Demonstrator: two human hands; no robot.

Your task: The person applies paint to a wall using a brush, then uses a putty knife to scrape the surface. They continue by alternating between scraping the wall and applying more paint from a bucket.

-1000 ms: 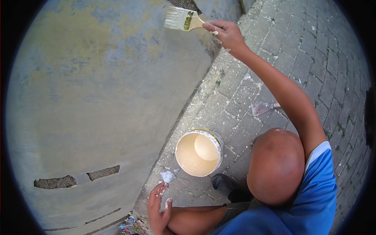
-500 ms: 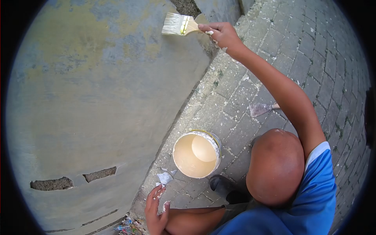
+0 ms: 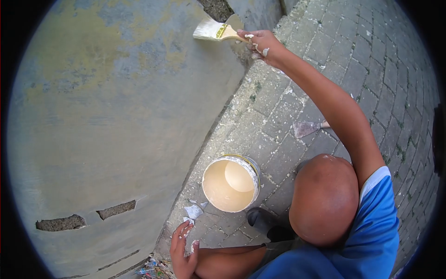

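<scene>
My right hand (image 3: 262, 44), flecked with white paint, is closed round the wooden handle of a wide paintbrush (image 3: 216, 30). The brush's pale bristles lie against the grey and yellowish wall (image 3: 116, 116), close to a broken patch at the top. Below, on the paving, stands a round bucket (image 3: 206, 188) with pale cream paint inside and a smeared rim. My left hand (image 3: 183, 251) hangs near my leg with its fingers apart, white bits stuck to them, and holds nothing. Just past its fingertips lie white paint flakes (image 3: 193, 212).
A scraper (image 3: 306, 129) lies on the brick paving (image 3: 325, 51), partly hidden by my right arm. Gaps (image 3: 61, 222) of rough material break the wall's lower part. Litter (image 3: 153, 269) sits at the wall's foot. My shoe (image 3: 261, 220) is beside the bucket.
The brush has tilted in my right hand, and its bristles now look bent and narrower against the wall. The view has shifted slightly. My left hand stays in much the same place.
</scene>
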